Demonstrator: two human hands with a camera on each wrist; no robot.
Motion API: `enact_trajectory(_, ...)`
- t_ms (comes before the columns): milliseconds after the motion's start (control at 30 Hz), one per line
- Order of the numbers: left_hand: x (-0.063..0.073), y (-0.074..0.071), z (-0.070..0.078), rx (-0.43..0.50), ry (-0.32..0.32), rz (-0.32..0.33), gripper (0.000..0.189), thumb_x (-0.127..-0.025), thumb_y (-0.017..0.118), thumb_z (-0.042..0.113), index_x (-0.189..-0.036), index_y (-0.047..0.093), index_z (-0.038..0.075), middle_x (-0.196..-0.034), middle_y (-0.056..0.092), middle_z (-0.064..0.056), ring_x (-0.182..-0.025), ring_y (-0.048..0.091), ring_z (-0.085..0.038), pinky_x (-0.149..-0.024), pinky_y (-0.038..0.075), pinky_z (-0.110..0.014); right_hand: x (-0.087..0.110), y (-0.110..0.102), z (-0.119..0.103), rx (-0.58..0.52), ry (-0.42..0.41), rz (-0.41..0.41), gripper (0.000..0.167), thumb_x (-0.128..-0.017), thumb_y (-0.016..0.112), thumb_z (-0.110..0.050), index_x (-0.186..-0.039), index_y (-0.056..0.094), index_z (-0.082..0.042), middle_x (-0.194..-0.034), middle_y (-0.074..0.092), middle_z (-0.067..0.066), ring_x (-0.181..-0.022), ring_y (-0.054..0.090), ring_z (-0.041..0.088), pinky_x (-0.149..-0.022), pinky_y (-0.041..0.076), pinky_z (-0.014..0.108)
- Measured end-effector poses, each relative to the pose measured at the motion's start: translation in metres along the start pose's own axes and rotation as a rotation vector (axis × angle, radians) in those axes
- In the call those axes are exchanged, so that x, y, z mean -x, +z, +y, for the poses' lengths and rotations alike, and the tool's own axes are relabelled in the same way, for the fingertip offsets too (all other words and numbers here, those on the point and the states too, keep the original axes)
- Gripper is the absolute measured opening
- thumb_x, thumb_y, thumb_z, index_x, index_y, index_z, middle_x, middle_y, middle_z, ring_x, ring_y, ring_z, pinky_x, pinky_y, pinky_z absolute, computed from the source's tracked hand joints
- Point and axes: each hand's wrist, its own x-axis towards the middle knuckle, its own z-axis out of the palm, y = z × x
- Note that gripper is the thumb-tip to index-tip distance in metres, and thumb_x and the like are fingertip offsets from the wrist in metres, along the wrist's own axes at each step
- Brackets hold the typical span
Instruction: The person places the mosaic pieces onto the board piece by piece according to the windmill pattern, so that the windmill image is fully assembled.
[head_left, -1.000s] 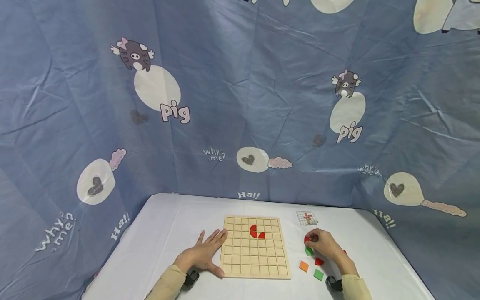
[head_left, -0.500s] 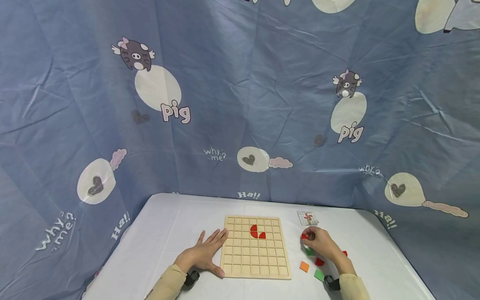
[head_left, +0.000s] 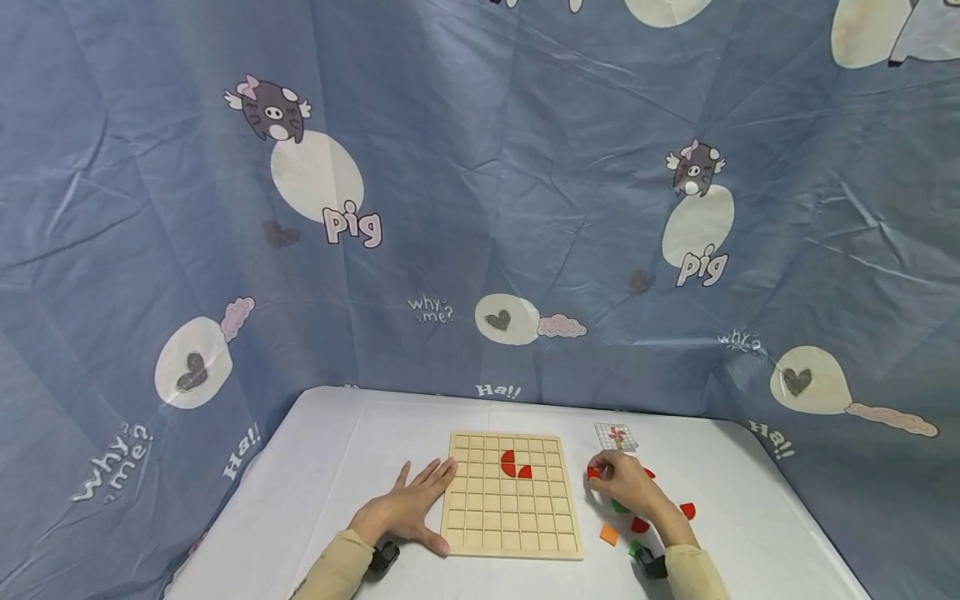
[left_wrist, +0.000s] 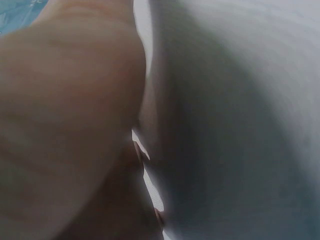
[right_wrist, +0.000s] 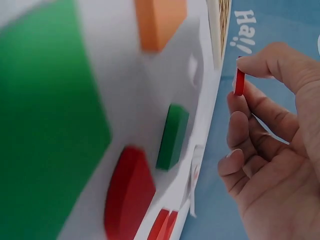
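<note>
My left hand (head_left: 405,508) lies with fingers spread, fingertips and thumb at the left edge of the wooden grid board (head_left: 510,529). Several red quarter-round tiles (head_left: 508,468) sit in the board's upper squares. To the right of the board, my right hand (head_left: 632,485) pinches one red tile (head_left: 593,472) between thumb and index finger, raised off the table. The right wrist view shows that red tile (right_wrist: 240,82) edge-on, the other fingers loosely bent behind it. In the left wrist view only blurred skin (left_wrist: 70,115) and white cloth show.
Around my right arm lie an orange square (head_left: 609,534), green tiles (head_left: 619,506) and red tiles (head_left: 687,511). A pattern card (head_left: 617,436) with a red pinwheel drawing lies behind the right hand. A blue printed curtain (head_left: 450,208) hangs beyond the white table (head_left: 360,433).
My right hand has moved left toward the board with the pinched red tile. Another red tile beside its wrist side has come into sight. The left hand stays put.
</note>
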Motion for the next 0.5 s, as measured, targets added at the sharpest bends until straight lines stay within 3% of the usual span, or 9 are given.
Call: enact_trajectory(500, 0.001, -0.001, 0.003, 0.014, 0.0, -0.003, 0.131, -0.059, 0.073, 0.07, -0.155, 0.011, 0.007, -0.163, 0.009, -0.011, -0.15, 0.011, -0.034, -0.115, 0.0, -0.069, -0.008, 0.015, -0.026, -0.021, -0.163, -0.072, 0.016, -0.08, 0.077, -0.016, -0.094, 0.068, -0.015, -0.088, 0.063, -0.004, -0.073, 0.051, 0.007, -0.059, 0.045, 0.02)
